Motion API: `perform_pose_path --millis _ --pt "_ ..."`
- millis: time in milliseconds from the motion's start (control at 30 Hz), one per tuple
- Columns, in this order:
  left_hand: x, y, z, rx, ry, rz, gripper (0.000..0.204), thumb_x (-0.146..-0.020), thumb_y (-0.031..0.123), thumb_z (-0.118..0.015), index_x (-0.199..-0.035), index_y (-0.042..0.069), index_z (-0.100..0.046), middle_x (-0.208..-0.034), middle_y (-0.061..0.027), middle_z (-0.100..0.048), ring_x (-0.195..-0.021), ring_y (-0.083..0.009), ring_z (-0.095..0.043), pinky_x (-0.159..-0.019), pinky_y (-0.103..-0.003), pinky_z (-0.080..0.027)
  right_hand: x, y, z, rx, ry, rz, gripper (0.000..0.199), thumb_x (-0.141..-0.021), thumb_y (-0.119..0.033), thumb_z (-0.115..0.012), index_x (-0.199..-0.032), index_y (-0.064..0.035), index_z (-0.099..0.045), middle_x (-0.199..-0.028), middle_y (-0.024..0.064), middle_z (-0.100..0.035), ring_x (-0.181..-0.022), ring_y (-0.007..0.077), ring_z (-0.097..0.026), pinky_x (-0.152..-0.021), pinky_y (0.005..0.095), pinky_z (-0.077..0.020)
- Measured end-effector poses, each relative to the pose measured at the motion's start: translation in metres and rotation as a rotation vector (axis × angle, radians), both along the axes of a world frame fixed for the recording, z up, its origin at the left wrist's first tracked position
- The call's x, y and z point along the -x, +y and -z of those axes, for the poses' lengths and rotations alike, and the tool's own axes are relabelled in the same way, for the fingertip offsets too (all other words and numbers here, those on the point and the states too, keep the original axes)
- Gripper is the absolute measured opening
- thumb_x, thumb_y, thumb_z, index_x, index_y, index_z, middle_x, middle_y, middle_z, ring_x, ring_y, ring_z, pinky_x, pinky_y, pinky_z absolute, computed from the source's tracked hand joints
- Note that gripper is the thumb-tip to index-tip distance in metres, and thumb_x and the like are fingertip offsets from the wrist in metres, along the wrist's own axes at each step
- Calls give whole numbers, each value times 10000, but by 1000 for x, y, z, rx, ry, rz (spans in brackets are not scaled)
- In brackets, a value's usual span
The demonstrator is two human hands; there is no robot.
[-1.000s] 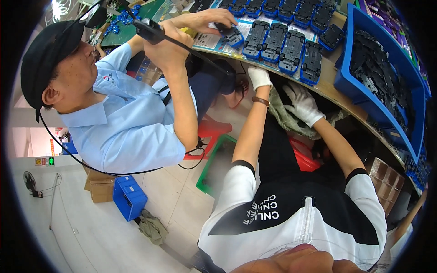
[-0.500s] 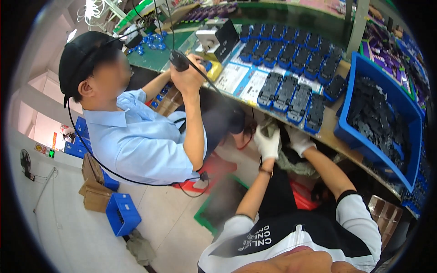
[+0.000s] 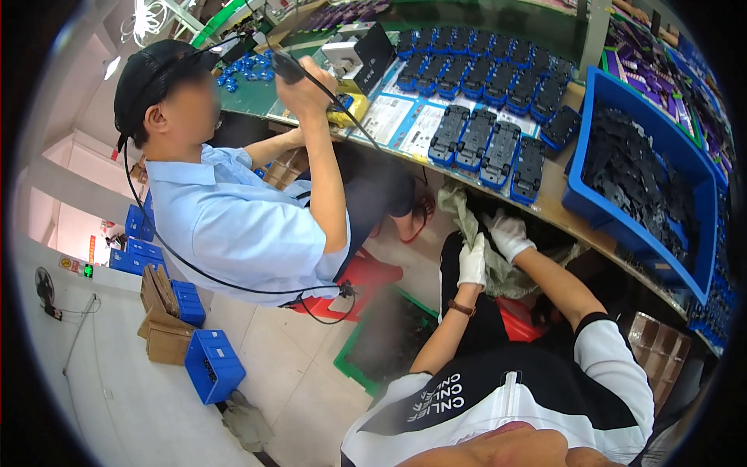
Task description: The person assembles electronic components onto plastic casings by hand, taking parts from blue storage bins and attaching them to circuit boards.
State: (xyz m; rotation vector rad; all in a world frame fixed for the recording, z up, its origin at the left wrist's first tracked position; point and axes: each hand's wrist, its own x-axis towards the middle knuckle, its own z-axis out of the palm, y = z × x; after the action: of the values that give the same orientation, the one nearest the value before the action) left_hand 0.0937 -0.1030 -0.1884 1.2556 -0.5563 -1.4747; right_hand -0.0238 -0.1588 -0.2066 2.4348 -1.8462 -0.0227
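Both gloved hands have dropped lower beneath the counter [image 3: 560, 204] since half a second ago, keeping hold of the grey-green cloth [image 3: 467, 214]. Above the grip, black parts fill the blue bin [image 3: 580, 175], and black trays [image 3: 498, 148] line the counter. Left hand [image 3: 472, 263] pinches a cloth fold; right hand [image 3: 510, 235] closes on cloth just beside it.

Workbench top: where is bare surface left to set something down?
Only a narrow bare strip of the workbench shows along its front edge, between the black parts and the blue bin. Behind, rows of black parts crowd it; the bin is heaped.
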Motion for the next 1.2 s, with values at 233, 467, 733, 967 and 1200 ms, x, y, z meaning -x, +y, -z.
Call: perform_pose_path --millis 233,467,733,967,1200 --pt "-14 4 -40 -70 1 -33 449 -936 275 -587 -1263 -27 -526 -1162 -89 -600 -988 -181 -566 -882 -298 -444 19 17 -61 250 -148 53 96 -814 -236 -598 -886 -251 -660 -878 62 -608 -564 238 -637 -468 371 -488" --pt "-9 17 -45 -90 44 -44 437 -931 251 -580 -1270 -17 -518 -1151 -75 -596 -1011 -173 -547 -882 -307 -449 41 63 -112 297 -283 -132 208 -773 -211 -628 -971 -266 -664 -902 -6 -597 -613 177 -623 -543 303 -500" --pt "-13 26 -24 22 268 68 322 -975 237 -430 -1189 42 -573 -1146 -75 -621 -998 -215 -603 -884 -338 -492 37 98 -205 436 -515 -293 350 -651 -209 -714 -993 -273 -682 -948 -8 -606 -661 201 -593 -540 336 -495" --pt "-10 25 -27 -228 127 -10 356 -958 242 -526 -1222 4 -548 -1100 -61 -597 -1032 -180 -549 -921 -320 -439 98 142 -333 321 -996 10 279 -710 -255 -709 -939 -103 -660 -777 78 -642 -703 233 -616 -649 372 -501" --pt "10 13 -27 -142 137 1 442 -899 291 -622 -1234 10 -558 -1151 -90 -611 -1016 -216 -588 -900 -352 -471 284 155 -324 897 193 681 347 -842 -152 -692 -1183 -121 -633 -1169 88 -624 -887 204 -666 -821 308 -530"
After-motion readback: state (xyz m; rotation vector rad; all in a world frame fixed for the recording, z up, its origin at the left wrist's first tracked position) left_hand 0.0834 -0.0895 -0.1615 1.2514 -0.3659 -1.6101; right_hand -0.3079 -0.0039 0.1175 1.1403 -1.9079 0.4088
